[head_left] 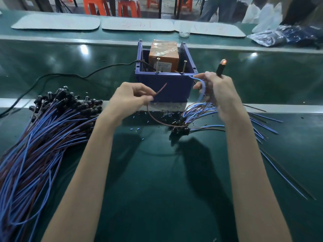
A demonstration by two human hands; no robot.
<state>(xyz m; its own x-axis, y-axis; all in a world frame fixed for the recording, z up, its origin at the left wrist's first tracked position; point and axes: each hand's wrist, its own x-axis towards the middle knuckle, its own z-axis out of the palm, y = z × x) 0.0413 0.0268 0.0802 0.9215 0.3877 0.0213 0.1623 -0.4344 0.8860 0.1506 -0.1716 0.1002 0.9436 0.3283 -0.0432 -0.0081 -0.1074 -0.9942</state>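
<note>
My right hand (222,91) grips a black lamp holder (219,69) whose bulb (223,62) glows orange above my fingers. A blue wire (201,88) loops from that hand toward the corner of a blue box (174,88). My left hand (130,96) pinches a brown wire (160,89) whose free end points up toward the box front. The brown wire curves down under my hands to a small bunch of black holders (180,126) with blue and brown leads on the green table.
A large heap of wired holders (43,137) lies at the left. The blue box holds an orange block (164,55) with two screw posts; a black cable (70,75) runs left from it. Loose wires (265,130) spread right. White mats (56,22) and bags lie behind.
</note>
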